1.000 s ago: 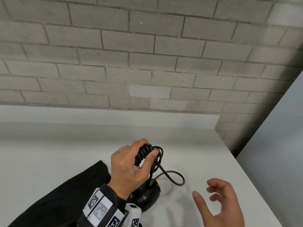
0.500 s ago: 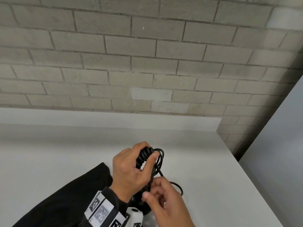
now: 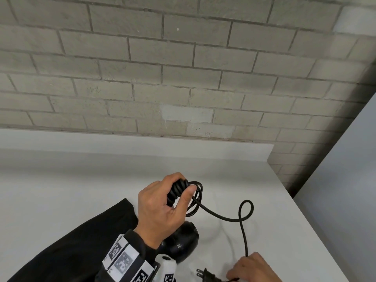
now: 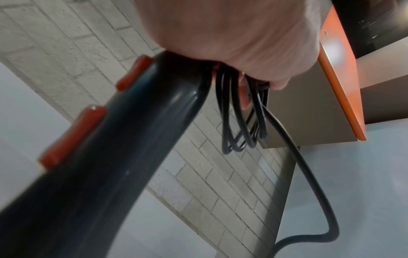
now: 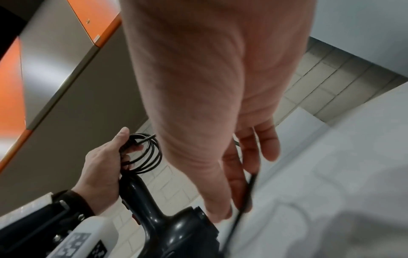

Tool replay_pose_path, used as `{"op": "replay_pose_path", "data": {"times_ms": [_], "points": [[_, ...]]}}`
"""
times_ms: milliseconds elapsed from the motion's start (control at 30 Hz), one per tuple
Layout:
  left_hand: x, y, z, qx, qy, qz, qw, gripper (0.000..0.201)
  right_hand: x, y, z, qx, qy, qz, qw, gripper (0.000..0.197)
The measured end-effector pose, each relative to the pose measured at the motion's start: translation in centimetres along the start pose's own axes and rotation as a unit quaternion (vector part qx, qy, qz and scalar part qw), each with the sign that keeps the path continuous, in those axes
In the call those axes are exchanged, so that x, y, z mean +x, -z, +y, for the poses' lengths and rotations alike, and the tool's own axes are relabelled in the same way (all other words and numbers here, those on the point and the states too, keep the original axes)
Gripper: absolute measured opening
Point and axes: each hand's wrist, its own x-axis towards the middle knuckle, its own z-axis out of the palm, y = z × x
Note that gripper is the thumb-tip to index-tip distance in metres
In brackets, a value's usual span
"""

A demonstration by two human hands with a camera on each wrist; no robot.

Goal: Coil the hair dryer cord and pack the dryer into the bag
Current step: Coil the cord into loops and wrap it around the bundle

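Coiled: we saw several loops of the thin black rubber cord (image 3: 195,198) pinned by our left hand (image 3: 162,212) against the glossy black plastic hair dryer (image 3: 181,243), lower centre.
Left: our right hand (image 3: 252,267), lower right, pinched the loose tail near the black two-pronged plug (image 3: 206,276) on the white bench (image 3: 81,190).
Bag: not clearly seen; packing not begun.

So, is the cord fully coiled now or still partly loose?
Partly loose: the left hand holds several loops, but the cord trails free to the plug.
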Motion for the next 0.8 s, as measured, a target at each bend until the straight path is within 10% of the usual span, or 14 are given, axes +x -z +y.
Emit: {"op": "replay_pose_path", "data": {"times_ms": [133,300,433,800], "points": [[-0.1,0.0,0.0,0.001,0.001,-0.005,1.000,0.027,1.3,2.1,-2.8,0.098,-0.025,0.034,0.994,0.014],[-0.3,0.0,0.0,0.012,0.001,-0.003,1.000,0.034,4.3,3.6,-7.8,0.176,-0.046,0.347,0.920,0.030],[-0.3,0.1,0.1,0.012,0.005,-0.002,1.000,0.032,6.3,3.3,-8.0,0.141,-0.084,0.252,0.954,0.031],[-0.1,0.1,0.6,-0.072,0.001,-0.020,0.997,0.033,7.0,11.0,-7.2,0.130,0.063,0.288,0.947,0.014]]}}
